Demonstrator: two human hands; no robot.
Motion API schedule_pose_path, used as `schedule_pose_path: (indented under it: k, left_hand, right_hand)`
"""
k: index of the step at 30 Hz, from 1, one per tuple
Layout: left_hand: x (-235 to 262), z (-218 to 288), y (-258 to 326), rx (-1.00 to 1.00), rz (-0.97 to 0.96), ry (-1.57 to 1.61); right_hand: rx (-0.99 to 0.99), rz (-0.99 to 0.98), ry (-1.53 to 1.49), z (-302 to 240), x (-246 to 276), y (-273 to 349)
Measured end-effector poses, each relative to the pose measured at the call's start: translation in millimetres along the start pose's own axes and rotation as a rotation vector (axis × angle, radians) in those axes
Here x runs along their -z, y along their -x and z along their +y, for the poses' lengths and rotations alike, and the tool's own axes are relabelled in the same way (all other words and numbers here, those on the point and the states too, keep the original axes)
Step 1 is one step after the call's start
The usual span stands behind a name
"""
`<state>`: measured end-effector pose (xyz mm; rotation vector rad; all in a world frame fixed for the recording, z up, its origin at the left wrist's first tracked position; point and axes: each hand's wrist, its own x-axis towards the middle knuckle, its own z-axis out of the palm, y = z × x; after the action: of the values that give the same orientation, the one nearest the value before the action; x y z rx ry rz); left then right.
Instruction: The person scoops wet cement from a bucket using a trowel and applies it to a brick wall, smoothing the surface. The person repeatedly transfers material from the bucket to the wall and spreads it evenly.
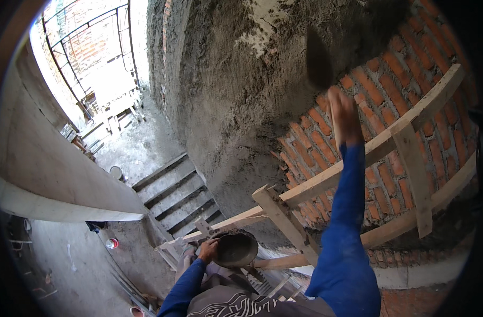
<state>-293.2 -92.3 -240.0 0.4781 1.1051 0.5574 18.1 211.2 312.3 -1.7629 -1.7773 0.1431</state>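
- The right hand (343,113) is raised and closed around the handle of a trowel (318,62), whose dark blade is held against the wet grey plaster (236,79) on the wall.
- A round mortar pan (236,249) is gripped at its rim by the left hand (208,248), low near the body.
- Bare red brick (389,95) is seen beside the plaster.
- A wooden scaffold frame (357,164) is crossed in front of the brick.
- Concrete steps (175,193) are seen below, and a small can (111,243) stands on the floor.
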Motion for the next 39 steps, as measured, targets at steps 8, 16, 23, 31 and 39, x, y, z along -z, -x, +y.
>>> schedule_pose_path:
  k: [8,16,23,31,39]
  left_hand:
    - [-3.2,19.0,13.3,0.016,-0.003,-0.099]
    - [-6.6,22.2,13.6,-0.076,-0.050,-0.088]
    - [-2.7,22.8,14.0,-0.037,-0.036,-0.173]
    - [6.3,13.3,10.9,-0.135,-0.029,-0.233]
    - [13.8,5.2,5.9,0.043,-0.044,-0.122]
  right_hand:
    - [0.269,-1.158,0.406,17.9,-56.1,321.9]
    - [-0.277,-0.753,0.668,137.8,-273.3,531.7]
    - [-0.494,-0.956,0.397,152.1,-329.1,544.5]
    - [-0.560,-1.099,0.139,148.9,-319.3,545.5]
    - [-0.601,-0.760,-0.006,149.2,-257.6,586.0]
